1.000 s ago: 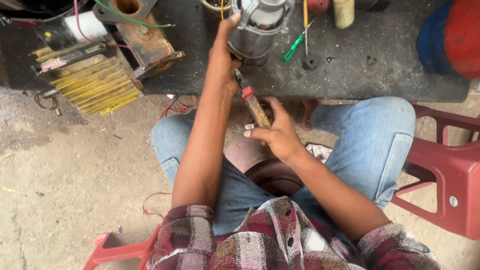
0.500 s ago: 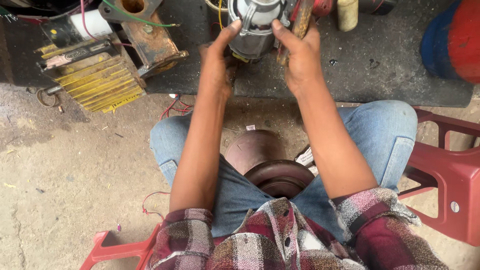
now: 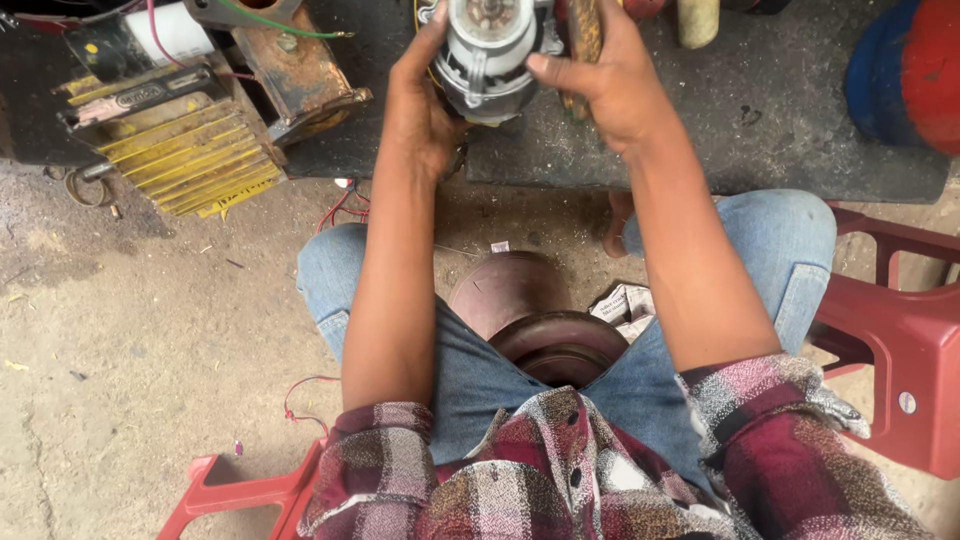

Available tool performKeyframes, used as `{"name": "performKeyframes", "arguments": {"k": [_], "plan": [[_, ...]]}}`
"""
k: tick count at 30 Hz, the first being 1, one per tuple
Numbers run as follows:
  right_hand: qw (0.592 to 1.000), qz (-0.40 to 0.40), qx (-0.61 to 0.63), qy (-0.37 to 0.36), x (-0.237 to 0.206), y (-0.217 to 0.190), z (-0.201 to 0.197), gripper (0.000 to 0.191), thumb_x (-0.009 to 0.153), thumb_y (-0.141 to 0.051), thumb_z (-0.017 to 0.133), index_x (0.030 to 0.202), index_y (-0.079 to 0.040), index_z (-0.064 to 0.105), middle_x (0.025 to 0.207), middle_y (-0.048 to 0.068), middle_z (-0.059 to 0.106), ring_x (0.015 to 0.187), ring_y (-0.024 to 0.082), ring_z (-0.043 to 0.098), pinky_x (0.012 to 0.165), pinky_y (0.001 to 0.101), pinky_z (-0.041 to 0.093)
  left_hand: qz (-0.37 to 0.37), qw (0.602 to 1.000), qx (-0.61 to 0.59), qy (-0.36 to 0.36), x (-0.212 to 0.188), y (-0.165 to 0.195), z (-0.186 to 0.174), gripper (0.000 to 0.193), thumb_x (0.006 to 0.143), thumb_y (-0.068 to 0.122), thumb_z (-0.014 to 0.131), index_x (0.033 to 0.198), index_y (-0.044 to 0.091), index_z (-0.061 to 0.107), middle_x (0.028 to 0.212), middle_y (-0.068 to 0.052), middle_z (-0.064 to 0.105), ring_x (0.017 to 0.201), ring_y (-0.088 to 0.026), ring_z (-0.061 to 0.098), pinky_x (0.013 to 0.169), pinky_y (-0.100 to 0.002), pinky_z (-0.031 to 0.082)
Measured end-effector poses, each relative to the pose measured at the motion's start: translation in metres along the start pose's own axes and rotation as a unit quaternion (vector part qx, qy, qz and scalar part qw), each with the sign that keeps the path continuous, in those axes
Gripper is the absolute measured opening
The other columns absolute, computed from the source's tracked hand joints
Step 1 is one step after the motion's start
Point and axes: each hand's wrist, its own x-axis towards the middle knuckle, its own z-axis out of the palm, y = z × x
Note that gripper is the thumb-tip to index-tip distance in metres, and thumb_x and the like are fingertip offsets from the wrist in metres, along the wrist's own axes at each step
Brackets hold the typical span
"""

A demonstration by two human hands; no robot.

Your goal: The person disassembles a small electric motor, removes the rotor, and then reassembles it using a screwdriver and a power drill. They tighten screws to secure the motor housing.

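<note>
A round grey metal motor housing [image 3: 487, 55] stands on a dark mat [image 3: 760, 130] at the top middle. My left hand [image 3: 420, 100] grips its left side with the thumb up along the rim. My right hand [image 3: 610, 85] presses on its right side, and the same hand carries a brown-handled tool [image 3: 585, 30] held upright against the palm. The tool's tip is hidden by the frame's top edge. Between my knees lies a dark red round metal part [image 3: 535, 320] on the ground.
A stack of yellow metal plates [image 3: 180, 150] and a rusty frame [image 3: 300, 75] with wires lie at the upper left. A red plastic chair [image 3: 900, 340] stands at the right, a blue and red drum [image 3: 905, 70] at the top right. Bare concrete floor [image 3: 130, 360] spreads left.
My right hand rose from my lap with the tool to the motor housing. Both hands now clasp the housing, which sits nearer and lower in view.
</note>
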Motion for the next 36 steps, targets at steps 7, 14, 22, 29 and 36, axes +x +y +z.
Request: {"name": "performKeyframes", "arguments": {"k": [7, 14, 22, 29, 36], "plan": [[0.967, 0.112, -0.191, 0.125, -0.087, -0.006, 0.008, 0.097, 0.074, -0.024, 0.09, 0.151, 0.001, 0.038, 0.116, 0.015, 0.064, 0.107, 0.028, 0.066, 0.096, 0.0392, 0.055, -0.018, 0.999, 0.0, 0.049, 0.013, -0.012, -0.012, 0.073, 0.079, 0.056, 0.071, 0.133, 0.008, 0.064, 0.129, -0.011, 0.072, 0.122, -0.029, 0.068, 0.1, -0.058, 0.054], [0.932, 0.323, -0.161, 0.025, -0.104, -0.001, 0.006, 0.094, 0.067, -0.018, 0.089, 0.151, -0.005, 0.048, 0.106, 0.011, 0.071, 0.08, 0.032, 0.064, 0.065, 0.0494, 0.05, -0.011, 0.998, 0.005, 0.055, 0.014, -0.01, -0.008, 0.086, 0.076, 0.064, 0.072, 0.139, 0.008, 0.057, 0.136, -0.015, 0.067, 0.125, -0.034, 0.067, 0.099, -0.062, 0.057], [0.903, 0.343, -0.259, 0.014, -0.1, 0.002, 0.006, 0.085, 0.072, -0.015, 0.088, 0.148, -0.01, 0.049, 0.101, 0.011, 0.068, 0.085, 0.029, 0.066, 0.076, 0.0459, 0.052, 0.009, 0.998, 0.026, 0.061, 0.015, -0.013, -0.009, 0.097, 0.074, 0.069, 0.073, 0.145, 0.005, 0.05, 0.142, -0.024, 0.061, 0.133, -0.044, 0.062, 0.096, -0.068, 0.06], [0.874, 0.411, -0.248, -0.079, -0.087, -0.02, 0.009, 0.065, 0.066, -0.012, 0.086, 0.125, 0.001, 0.062, 0.082, 0.017, 0.062, 0.045, 0.021, 0.053, 0.033, 0.033, 0.039, 0.013, 0.997, 0.041, 0.058, 0.015, -0.011, -0.009, 0.1, 0.071, 0.069, 0.074, 0.145, 0.006, 0.047, 0.143, -0.025, 0.058, 0.132, -0.045, 0.062, 0.091, -0.069, 0.059], [0.914, 0.337, -0.209, -0.089, -0.082, -0.027, 0.012, 0.078, 0.073, -0.009, 0.09, 0.142, -0.008, 0.054, 0.088, 0.013, 0.065, 0.057, 0.015, 0.054, 0.042, 0.0277, 0.041, 0.011, 0.997, 0.039, 0.066, 0.012, -0.007, -0.005, 0.101, 0.066, 0.068, 0.077, 0.141, 0.006, 0.049, 0.142, -0.024, 0.055, 0.129, -0.044, 0.06, 0.09, -0.072, 0.06]]}}
